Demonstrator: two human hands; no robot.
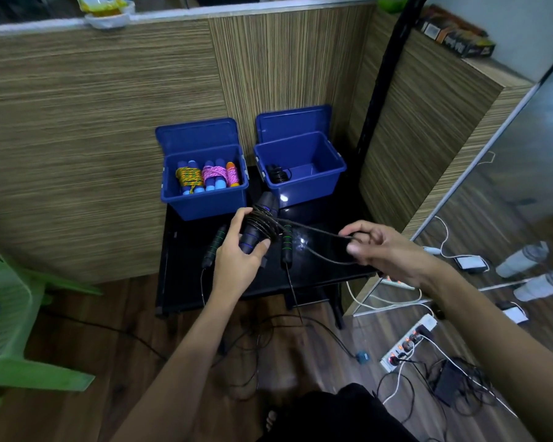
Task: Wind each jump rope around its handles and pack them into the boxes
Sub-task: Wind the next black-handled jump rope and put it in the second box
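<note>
standing over a black table [186,282] set in a corner of wood-grain panels [93,122], i see two blue boxes at its far edge, side by side, lids tipped back against the wall. the left box [205,202] holds wound ropes with blue handles: a yellow bundle [189,177], a pink bundle [214,175] and an orange-ended one [232,173], lying side by side. the right box [300,189] holds one black coil [278,173] in its near left corner. a green chair [10,314] sits at the left edge, and a power strip [407,342] lies on the floor to the right among cables.

my left hand [240,250] is curled round a pair of black handles [256,224] held together above the table, cord wrapped round their middle in several turns. my right hand [383,247] pinches the free cord [316,232], which runs from the wraps to my fingers and loops back underneath. two more handles with green rings lie on the table, one [214,247] left of my left hand and one [287,244] just right of it, their cords trailing off the near edge to the floor.
</note>
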